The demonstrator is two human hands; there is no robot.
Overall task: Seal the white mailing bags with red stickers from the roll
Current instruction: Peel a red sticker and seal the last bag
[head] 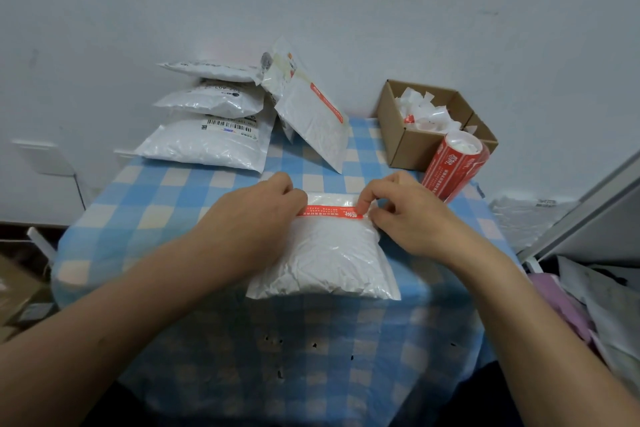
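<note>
Blue-checked cloth covers the worktop point(166, 198); the white mailing bag point(325, 253) lies at its middle. The left hand point(256, 215) curls down on one end of the red sticker point(329, 211) across the bag's top, and the right hand point(405, 215) pinches the other. Uneven tension could wrinkle it, leaving gaps.

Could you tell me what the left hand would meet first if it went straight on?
The left hand would probably reach the cardboard box at the back right, passing just beyond the right hand; depth is unclear.
</note>
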